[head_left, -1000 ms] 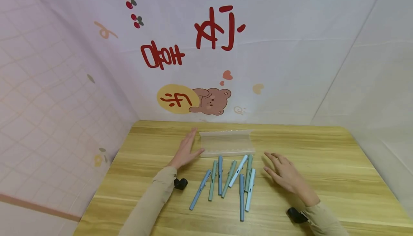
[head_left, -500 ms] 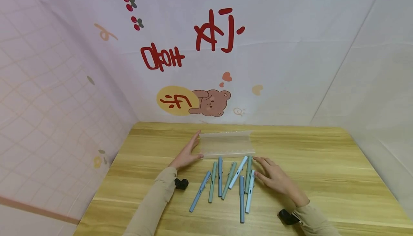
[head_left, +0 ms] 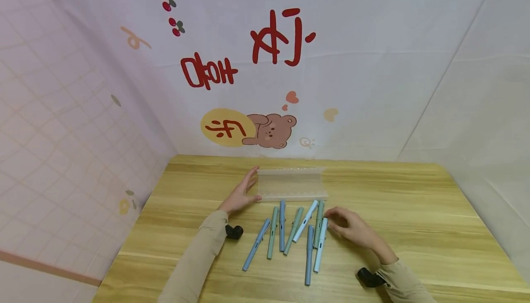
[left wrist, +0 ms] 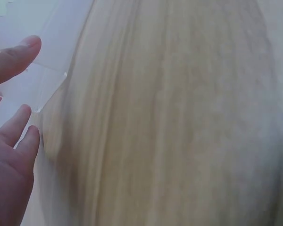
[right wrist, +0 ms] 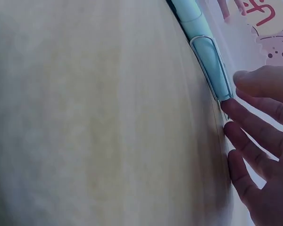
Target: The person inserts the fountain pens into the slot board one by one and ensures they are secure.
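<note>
Several capped pens (head_left: 290,229) in blue, green and pale blue lie fanned out on the wooden table (head_left: 414,211). Behind them lies a clear plastic pen case (head_left: 291,184), opened flat. My left hand (head_left: 248,188) rests with straight fingers against the case's left end; in the left wrist view the hand (left wrist: 26,80) lies beside the case's corner (left wrist: 47,66). My right hand (head_left: 331,220) sits just right of the pens, fingers bent. In the right wrist view its fingertips (right wrist: 228,106) touch the clip end of a pale blue pen (right wrist: 207,61), the rightmost pen (head_left: 319,244); the hand does not grip it.
A cloth backdrop (head_left: 269,87) printed with a bear and red letters closes off the back and both sides. Bare wood spreads to the right of my right hand and along the near edge (head_left: 248,289). A black wrist camera (head_left: 233,231) sits on each sleeve.
My right hand has slid left from open table to the pens, and its fingers have bent onto the rightmost pen's end. The left hand has stayed at the case.
</note>
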A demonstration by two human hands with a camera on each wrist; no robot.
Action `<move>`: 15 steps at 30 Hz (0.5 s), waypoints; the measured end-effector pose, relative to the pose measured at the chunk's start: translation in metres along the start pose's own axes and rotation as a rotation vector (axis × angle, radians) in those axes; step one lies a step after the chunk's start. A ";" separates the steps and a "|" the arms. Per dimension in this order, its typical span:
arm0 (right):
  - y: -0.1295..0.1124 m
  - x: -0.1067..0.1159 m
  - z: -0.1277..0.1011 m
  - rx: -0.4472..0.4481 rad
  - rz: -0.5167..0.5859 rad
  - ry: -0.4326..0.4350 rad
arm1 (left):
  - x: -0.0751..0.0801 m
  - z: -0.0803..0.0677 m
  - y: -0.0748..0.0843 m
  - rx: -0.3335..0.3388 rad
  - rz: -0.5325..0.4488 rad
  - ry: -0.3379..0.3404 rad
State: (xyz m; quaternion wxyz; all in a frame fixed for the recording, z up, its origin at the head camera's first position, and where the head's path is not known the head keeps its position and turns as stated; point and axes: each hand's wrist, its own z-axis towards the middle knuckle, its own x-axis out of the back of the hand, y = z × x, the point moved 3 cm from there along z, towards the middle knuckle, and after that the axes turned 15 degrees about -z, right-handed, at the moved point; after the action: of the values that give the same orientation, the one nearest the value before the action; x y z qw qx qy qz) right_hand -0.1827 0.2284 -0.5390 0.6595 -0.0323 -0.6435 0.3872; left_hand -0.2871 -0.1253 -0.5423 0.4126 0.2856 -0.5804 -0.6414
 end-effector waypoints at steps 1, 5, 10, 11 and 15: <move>0.000 -0.001 0.000 -0.006 0.011 -0.015 | 0.000 0.001 -0.001 0.001 -0.008 -0.003; 0.001 -0.003 0.002 -0.004 0.064 -0.045 | 0.000 0.002 -0.002 0.021 -0.045 -0.012; 0.003 -0.005 0.003 0.027 0.133 -0.043 | 0.000 0.003 -0.005 0.038 -0.106 -0.023; 0.003 -0.006 0.003 0.031 0.144 -0.043 | -0.001 0.003 -0.005 0.039 -0.122 -0.027; 0.000 -0.004 0.003 0.043 0.183 -0.035 | -0.001 0.002 -0.006 0.045 -0.181 -0.041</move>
State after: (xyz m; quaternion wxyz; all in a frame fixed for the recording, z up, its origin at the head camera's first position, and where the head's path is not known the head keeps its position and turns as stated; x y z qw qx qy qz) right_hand -0.1844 0.2248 -0.5414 0.6106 -0.0698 -0.6408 0.4601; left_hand -0.2892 -0.1235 -0.5484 0.3344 0.3328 -0.5747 -0.6687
